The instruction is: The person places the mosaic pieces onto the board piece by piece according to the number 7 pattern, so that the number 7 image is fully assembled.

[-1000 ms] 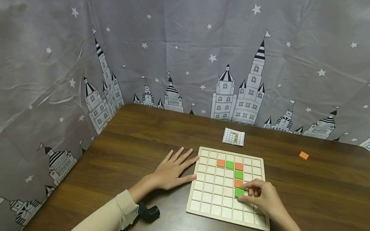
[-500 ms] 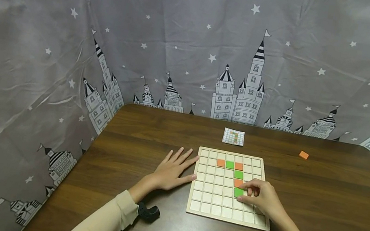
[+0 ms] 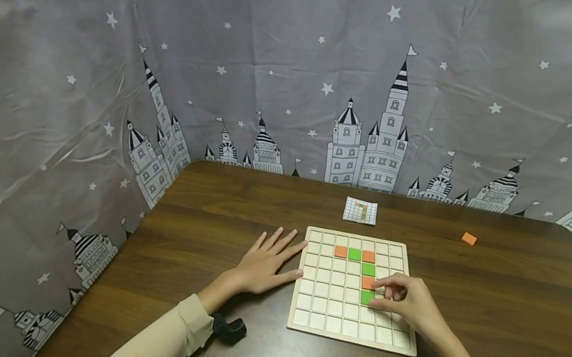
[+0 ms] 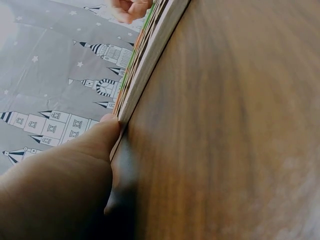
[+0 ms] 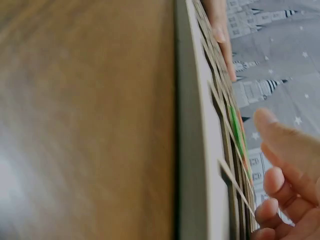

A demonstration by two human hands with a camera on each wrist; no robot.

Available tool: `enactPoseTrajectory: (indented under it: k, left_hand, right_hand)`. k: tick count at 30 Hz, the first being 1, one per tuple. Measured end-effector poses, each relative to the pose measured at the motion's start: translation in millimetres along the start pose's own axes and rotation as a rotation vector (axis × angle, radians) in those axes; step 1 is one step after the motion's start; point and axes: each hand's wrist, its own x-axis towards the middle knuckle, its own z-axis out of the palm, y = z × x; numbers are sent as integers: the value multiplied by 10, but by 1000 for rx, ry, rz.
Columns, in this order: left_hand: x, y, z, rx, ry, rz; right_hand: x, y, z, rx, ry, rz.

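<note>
In the head view a pale wooden grid board (image 3: pixel 323 332) lies on the table, with orange and green square tiles in its cells. My left hand (image 3: pixel 266 267) is spread on the table, its thumb and index fingertip touching the board's left edge. My right hand (image 3: pixel 410 302) is over the board's right part, thumb and index finger apart beside the lowest green tile (image 3: pixel 366 297), which lies in a cell below an orange tile (image 3: pixel 368 283). Nothing shows between the thumb (image 5: pixel 280 132) and fingers in the right wrist view. Whether a fingertip touches that tile cannot be told.
A small printed grid card (image 3: pixel 360 211) lies behind the board. One loose orange tile (image 3: pixel 469 238) is farther right, near the table's back. The brown wooden table (image 3: pixel 516 308) meets a grey castle-print curtain (image 3: pixel 289 32) at its far edge.
The lowest green tile has shifted slightly left and sits squarely in its cell. My right thumb has drawn back a little from it. My left hand has stayed still.
</note>
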Motion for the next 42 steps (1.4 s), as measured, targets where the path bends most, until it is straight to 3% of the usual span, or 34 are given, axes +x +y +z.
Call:
enactPoseTrajectory:
  k: [14, 23, 34, 42]
  left_hand:
    - [4, -62, 65, 2, 7, 7]
    - [-1, -34, 38, -4, 6, 11]
    - [-8, -25, 35, 12, 1, 2]
    - [6, -59, 72, 12, 3, -3]
  right_hand:
    - [37, 28, -419, -33, 117, -28]
    - [71, 138, -842, -86, 204, 71]
    - [104, 358, -1187, -112, 302, 133]
    - [160, 562, -1352, 7, 443, 221]
